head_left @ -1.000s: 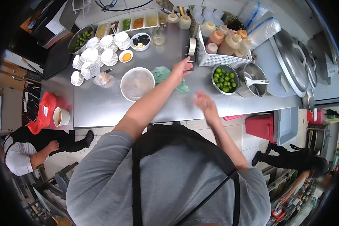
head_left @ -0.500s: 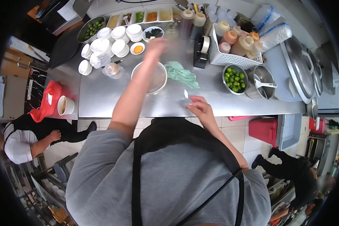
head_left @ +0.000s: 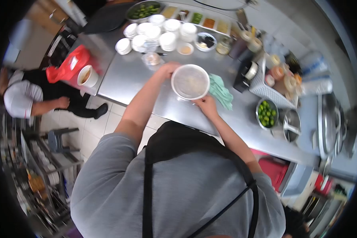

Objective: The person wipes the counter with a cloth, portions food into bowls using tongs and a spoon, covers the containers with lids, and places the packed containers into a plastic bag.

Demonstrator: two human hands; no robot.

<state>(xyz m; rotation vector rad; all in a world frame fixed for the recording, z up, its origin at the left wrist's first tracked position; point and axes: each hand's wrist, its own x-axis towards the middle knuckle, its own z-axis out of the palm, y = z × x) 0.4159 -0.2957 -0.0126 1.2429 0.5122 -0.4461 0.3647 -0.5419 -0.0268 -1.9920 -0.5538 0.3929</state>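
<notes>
Both of my hands are on a round, white-rimmed tub (head_left: pixel 190 82) over the steel counter. Its frosted surface shows something pale near the middle; I cannot tell what that is. My left hand (head_left: pixel 171 70) grips the tub's left side, the fingers partly hidden. At the lower right of its rim, my right hand (head_left: pixel 204 104) has its thumb and fingers closed on the edge. A green cloth (head_left: pixel 220 92) lies crumpled just right of the tub. Left of it sits a small plastic-wrapped bundle (head_left: pixel 152 59), close to a pen (head_left: pixel 161 54).
Stacked white lidded cups (head_left: pixel 167 41), a small dish (head_left: pixel 185 48) and a bowl with dark food (head_left: pixel 205 41) stand behind. To the right are a basket of bottles (head_left: pixel 274 81), a bowl of limes (head_left: pixel 267 114) and a metal pot (head_left: pixel 292 125). A person (head_left: pixel 31 93) is at left.
My left hand has come back from the dishes to the tub, and my right hand has moved up to its rim. The camera view has turned. The small dish's orange content looks paler.
</notes>
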